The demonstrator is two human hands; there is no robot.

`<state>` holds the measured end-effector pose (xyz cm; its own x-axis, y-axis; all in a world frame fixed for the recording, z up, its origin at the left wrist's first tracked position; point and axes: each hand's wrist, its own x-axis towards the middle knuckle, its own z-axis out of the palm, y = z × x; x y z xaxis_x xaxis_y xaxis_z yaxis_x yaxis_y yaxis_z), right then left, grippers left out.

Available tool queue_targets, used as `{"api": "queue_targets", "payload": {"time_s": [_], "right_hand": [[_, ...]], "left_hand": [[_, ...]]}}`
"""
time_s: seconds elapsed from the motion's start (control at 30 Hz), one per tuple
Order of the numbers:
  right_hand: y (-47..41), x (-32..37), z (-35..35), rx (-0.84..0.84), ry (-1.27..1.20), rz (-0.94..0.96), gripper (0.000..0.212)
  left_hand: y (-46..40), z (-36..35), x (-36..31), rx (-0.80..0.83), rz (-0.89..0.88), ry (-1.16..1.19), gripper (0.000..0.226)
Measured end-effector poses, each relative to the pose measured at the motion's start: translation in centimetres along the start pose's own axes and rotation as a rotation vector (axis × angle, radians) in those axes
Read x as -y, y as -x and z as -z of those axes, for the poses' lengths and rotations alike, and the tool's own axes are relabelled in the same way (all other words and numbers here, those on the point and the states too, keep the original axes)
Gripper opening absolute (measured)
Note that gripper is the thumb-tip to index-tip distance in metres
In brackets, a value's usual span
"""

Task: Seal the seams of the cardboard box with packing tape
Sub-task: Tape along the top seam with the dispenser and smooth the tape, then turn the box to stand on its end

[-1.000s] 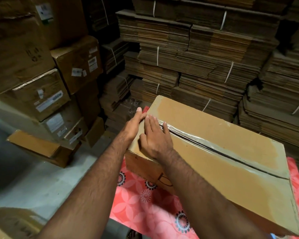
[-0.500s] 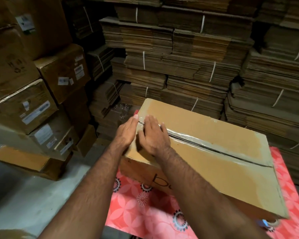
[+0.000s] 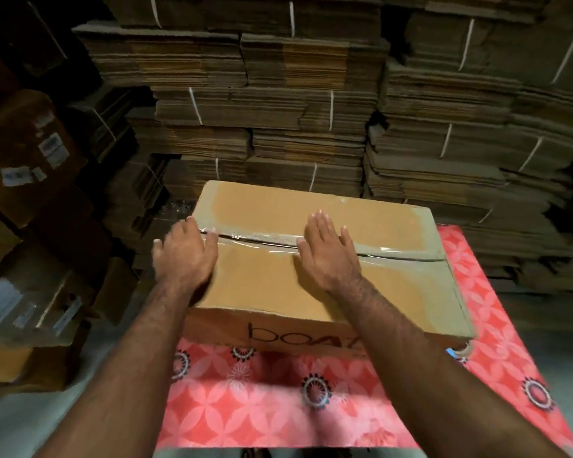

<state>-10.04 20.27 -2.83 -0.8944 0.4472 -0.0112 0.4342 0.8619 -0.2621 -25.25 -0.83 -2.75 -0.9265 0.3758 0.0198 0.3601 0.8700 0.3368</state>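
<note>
A brown cardboard box [image 3: 268, 285] lies flat on a red patterned cloth [image 3: 278, 408]. Clear packing tape [image 3: 262, 238] runs along the box's centre seam, which still gapes dark toward the right end. My left hand [image 3: 184, 256] lies flat over the box's left end, fingers spread across the tape's start and the box edge. My right hand [image 3: 328, 252] presses flat on the seam near the middle, fingers straight. A roll of tape [image 3: 460, 352] peeks out under the box's near right corner.
Tied bundles of flattened cartons [image 3: 278, 110] are stacked high behind the box and to the right. Taped, labelled boxes [image 3: 30, 160] pile up at the left. Grey floor [image 3: 10, 421] shows at the lower left.
My right hand has slid rightward along the taped seam, away from the left hand. The left hand stays at the box's left end. The view has swung to face the box squarely.
</note>
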Motion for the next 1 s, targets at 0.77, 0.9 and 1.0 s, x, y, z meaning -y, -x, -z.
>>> {"api": "queue_targets", "payload": {"time_s": [0.77, 0.9, 1.0], "right_hand": [[-5.8, -15.9, 9.0, 0.104, 0.037, -0.104, 0.067], [-6.3, -16.7, 7.7, 0.122, 0.156, -0.064, 0.064], [-5.3, -17.6, 8.0, 0.111, 0.167, -0.081, 0.061]], "left_hand": [[13.8, -4.5, -20.8, 0.199, -0.593, -0.327, 0.098], [15.2, -4.8, -20.0, 0.168, -0.558, -0.364, 0.085], [15.2, -4.5, -19.5, 0.113, -0.521, -0.364, 0.076]]}}
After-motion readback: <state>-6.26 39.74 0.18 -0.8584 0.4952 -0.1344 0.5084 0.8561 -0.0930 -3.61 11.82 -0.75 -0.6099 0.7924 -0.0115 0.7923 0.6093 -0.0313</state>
